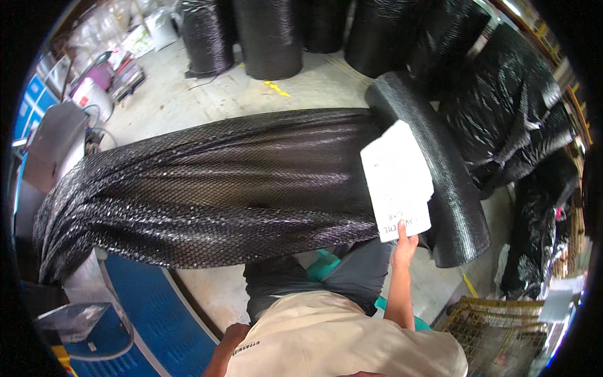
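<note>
My right hand grips the lower edge of a white sheet, with the thumb on top. The sheet has an irregular outline and dark handwriting near its lower edge. It is held over a thick roll of black bubble wrap. A wide length of black bubble wrap stretches left from the roll and bunches at its left end. My left arm is bent beside my body at the lower edge. Its fingers cannot be made out.
Several upright black rolls stand along the back, with black plastic-wrapped bundles at the right. A grey machine housing stands at the far left. Blue perforated panels lie lower left. A yellowish wire cage is at lower right.
</note>
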Tool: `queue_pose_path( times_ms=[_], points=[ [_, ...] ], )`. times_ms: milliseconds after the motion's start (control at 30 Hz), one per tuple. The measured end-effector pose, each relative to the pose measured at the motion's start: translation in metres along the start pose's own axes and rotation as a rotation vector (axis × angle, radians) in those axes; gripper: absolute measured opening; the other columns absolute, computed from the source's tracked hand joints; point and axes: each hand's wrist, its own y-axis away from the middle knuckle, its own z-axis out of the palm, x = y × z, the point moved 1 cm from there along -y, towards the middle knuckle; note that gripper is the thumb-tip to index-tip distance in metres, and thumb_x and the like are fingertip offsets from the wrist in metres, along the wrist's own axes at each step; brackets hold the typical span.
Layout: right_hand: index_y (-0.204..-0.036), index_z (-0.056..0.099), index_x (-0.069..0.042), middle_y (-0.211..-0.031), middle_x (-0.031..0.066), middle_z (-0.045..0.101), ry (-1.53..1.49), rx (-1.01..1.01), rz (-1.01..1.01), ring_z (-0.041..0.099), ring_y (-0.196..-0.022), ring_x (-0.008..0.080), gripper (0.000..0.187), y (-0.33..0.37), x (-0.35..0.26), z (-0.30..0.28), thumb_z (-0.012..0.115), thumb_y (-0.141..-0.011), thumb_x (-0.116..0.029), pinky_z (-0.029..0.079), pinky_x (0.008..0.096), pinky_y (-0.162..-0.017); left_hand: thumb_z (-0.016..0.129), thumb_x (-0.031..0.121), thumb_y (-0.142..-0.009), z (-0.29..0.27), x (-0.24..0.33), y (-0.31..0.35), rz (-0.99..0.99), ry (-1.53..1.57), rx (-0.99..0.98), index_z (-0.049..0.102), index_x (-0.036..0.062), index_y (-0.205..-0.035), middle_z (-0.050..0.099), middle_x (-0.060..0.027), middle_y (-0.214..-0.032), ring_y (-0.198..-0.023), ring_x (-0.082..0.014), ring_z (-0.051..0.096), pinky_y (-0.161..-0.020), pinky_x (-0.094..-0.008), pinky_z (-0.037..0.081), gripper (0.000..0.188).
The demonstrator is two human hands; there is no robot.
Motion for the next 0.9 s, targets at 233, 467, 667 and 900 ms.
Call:
queue_pose_path(
  times_ms=[233, 467, 667, 900],
  points=[
    [-0.135, 0.061, 0.004, -0.13, 0.0136, 0.07, -0.108, -0.039, 0.16, 0.068, -0.114, 0.0228, 0.042, 0.025, 0.045, -0.004, 0.072, -0.102, -0.019, 0.054, 0.0406, -0.098, 0.065, 0.035, -0.09, 0.01, -0.005, -0.045, 0.215, -0.02, -0.104, 0.08, 0.0058, -0.102, 0.078, -0.02, -0.103, -0.097, -0.0424, 0.074, -0.083, -0.0521, 0.058, 0.035],
    [-0.141, 0.057, 0.005, -0.134, 0.0158, 0.068, -0.073, -0.276, 0.155, 0.067, -0.115, 0.0237, 0.051, 0.008, 0.01, 0.016, 0.071, -0.103, -0.028, 0.054, 0.0418, -0.097, 0.07, 0.051, -0.092, 0.008, 0.0, -0.064, 0.278, 0.291, -0.174, 0.08, 0.0064, -0.103, 0.078, -0.0183, -0.101, -0.088, -0.034, 0.072, -0.081, -0.0478, 0.054, 0.047],
    [-0.147, 0.053, 0.001, -0.138, 0.0154, 0.065, -0.099, -0.344, 0.128, 0.065, -0.119, 0.025, 0.061, -0.004, 0.011, 0.013, 0.073, -0.102, -0.034, 0.052, 0.0426, -0.099, 0.093, 0.052, -0.075, -0.115, -0.009, -0.061, 0.072, 0.844, 0.723, 0.028, -0.0074, -0.159, 0.047, -0.0321, -0.155, -0.145, -0.0423, 0.048, -0.12, -0.0461, 0.04, 0.122],
    [-0.138, 0.061, 0.008, -0.132, 0.0161, 0.067, 0.054, -0.222, 0.223, 0.062, -0.11, 0.0282, 0.053, 0.017, -0.009, 0.039, 0.076, -0.099, -0.025, 0.051, 0.0424, -0.095, 0.076, -0.001, -0.082, -0.274, 0.008, -0.144, 0.684, 1.66, 1.115, 0.03, -0.0037, -0.156, 0.06, -0.0173, -0.142, -0.133, -0.029, 0.057, -0.116, -0.0406, 0.043, 0.087]
  ],
)
